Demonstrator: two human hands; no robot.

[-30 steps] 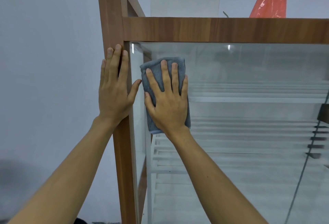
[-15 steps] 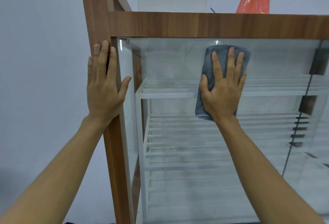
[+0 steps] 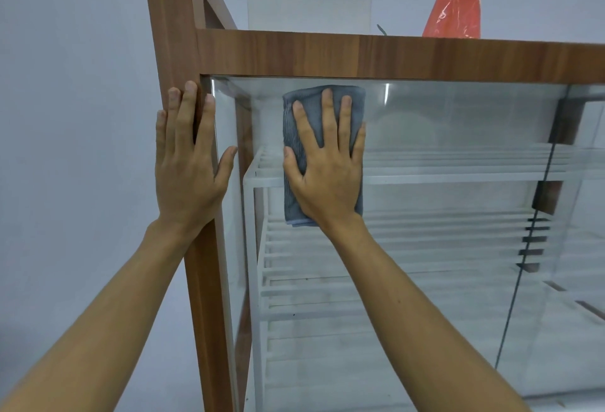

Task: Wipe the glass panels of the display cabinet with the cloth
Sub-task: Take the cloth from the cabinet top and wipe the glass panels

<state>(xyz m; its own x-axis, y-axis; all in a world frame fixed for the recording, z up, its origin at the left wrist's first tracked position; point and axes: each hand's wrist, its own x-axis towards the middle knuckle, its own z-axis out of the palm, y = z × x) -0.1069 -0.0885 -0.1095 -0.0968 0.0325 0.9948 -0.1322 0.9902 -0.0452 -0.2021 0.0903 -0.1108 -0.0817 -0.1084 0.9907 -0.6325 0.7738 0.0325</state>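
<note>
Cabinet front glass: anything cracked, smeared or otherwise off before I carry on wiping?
Nothing stands out. The front glass shows no crack, only reflections. The grey cloth lies flat under the right hand, near the top rail, while the left hand rests on the wooden corner post. The white shelves inside look level.

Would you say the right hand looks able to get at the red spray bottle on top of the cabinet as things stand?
Probably yes. The red spray bottle stands in the open on the cabinet top, above and right of the right hand, which lies flat on the cloth just below. Nothing blocks the path, though its depth is unclear.
</note>
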